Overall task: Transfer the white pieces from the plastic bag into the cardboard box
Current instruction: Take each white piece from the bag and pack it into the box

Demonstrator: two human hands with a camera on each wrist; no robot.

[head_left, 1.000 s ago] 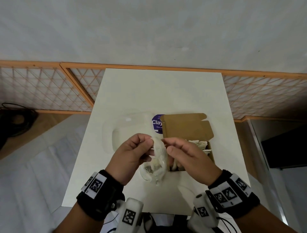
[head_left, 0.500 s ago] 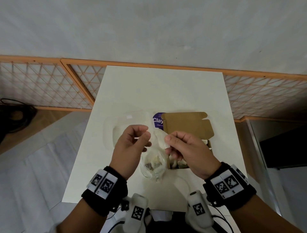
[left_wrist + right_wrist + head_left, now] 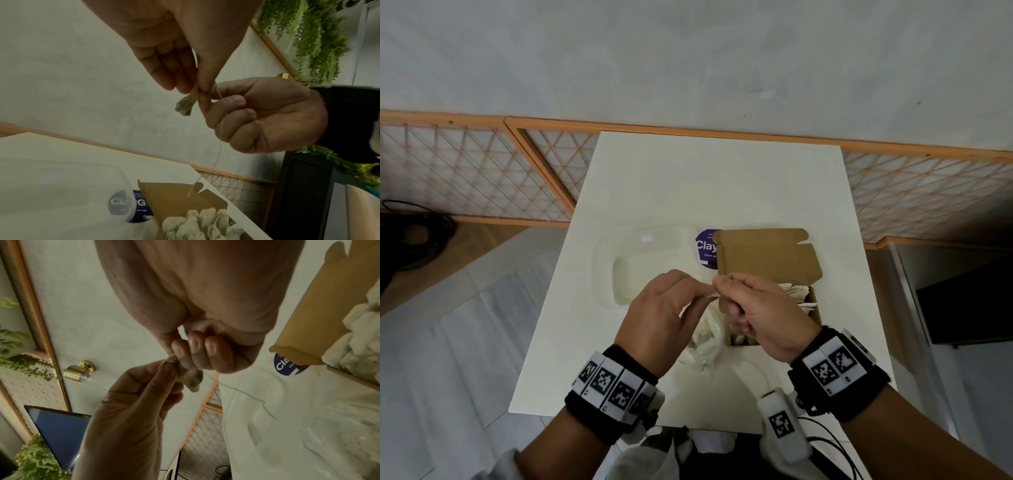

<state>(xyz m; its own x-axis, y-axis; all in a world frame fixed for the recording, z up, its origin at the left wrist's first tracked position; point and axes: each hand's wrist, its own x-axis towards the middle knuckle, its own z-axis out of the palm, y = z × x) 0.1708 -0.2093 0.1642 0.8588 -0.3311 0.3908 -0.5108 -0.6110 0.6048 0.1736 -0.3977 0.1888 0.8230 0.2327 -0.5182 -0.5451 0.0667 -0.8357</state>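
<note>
A clear plastic bag (image 3: 705,339) with white pieces in it hangs above the table's near part, half hidden by my hands. My left hand (image 3: 703,294) and right hand (image 3: 719,288) meet fingertip to fingertip and both pinch the bag's twisted top (image 3: 185,104). The same twisted top (image 3: 193,380) shows in the right wrist view, with a thin thread trailing from it. The cardboard box (image 3: 768,255) stands open just behind my right hand, lid tilted back. Several white pieces (image 3: 205,224) lie inside it.
A clear plastic container (image 3: 637,267) sits on the white table (image 3: 705,185), left of the box. A purple round label (image 3: 705,250) lies between them. An orange-framed lattice (image 3: 465,178) runs along the wall behind. Cables hang at the table's near edge.
My hands have closed the gap between them. Their fingertips now meet at the bag's top, where before they held it slightly apart.
</note>
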